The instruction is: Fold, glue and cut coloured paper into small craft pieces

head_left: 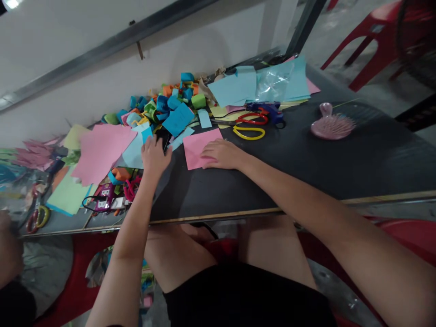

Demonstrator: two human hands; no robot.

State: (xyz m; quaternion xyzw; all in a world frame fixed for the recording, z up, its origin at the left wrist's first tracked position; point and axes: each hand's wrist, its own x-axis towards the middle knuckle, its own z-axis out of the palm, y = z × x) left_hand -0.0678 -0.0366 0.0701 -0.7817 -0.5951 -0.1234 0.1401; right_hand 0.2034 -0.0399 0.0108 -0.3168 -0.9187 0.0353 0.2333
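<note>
My right hand lies flat, fingers stretched, on a pink square of paper on the dark table. My left hand rests palm down with fingers spread at the edge of a light blue sheet, next to a large pink sheet. Neither hand grips anything. Behind them is a heap of folded coloured paper pieces in blue, green and orange.
Yellow-handled scissors, red-handled scissors, light blue sheets and a pink hairbrush lie at the back right. More sheets, scissors and small items crowd the left. Another person's arm shows at far left. Red chairs stand beyond.
</note>
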